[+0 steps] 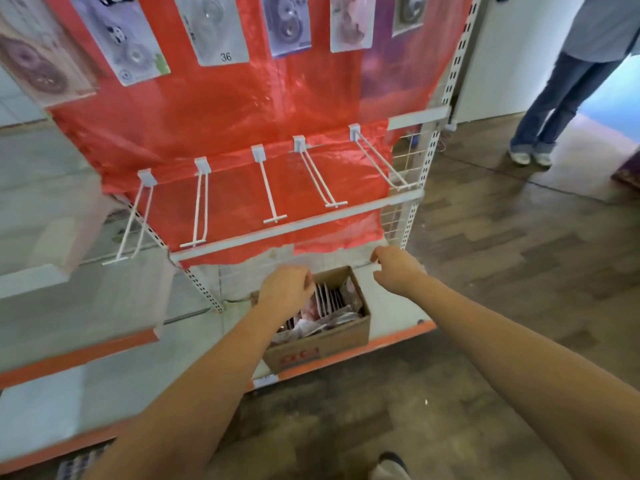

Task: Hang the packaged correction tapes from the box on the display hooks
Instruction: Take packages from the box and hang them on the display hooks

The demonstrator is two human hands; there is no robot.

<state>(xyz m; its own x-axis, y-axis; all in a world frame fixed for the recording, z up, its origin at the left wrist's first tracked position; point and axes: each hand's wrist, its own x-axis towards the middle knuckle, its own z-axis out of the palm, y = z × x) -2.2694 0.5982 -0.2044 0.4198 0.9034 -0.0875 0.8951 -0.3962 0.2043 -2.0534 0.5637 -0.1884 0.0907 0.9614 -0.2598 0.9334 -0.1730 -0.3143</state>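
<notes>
A brown cardboard box (332,344) stands on the low white shelf, filled with several packaged correction tapes (329,303). My left hand (285,289) hovers over the box's left side with fingers curled down toward the packs; whether it grips one is hidden. My right hand (394,268) is above and right of the box, fingers loosely curled, holding nothing. Above, several bare white display hooks (273,188) stick out from a rail in front of red plastic sheeting. Packaged tapes (214,29) hang on the top row.
The low shelf has an orange front edge (391,344). A perforated white upright (412,216) and wire grid bound the display on the right. Another person's legs (550,109) stand on the wooden floor at the far right. My shoe (391,465) shows at the bottom.
</notes>
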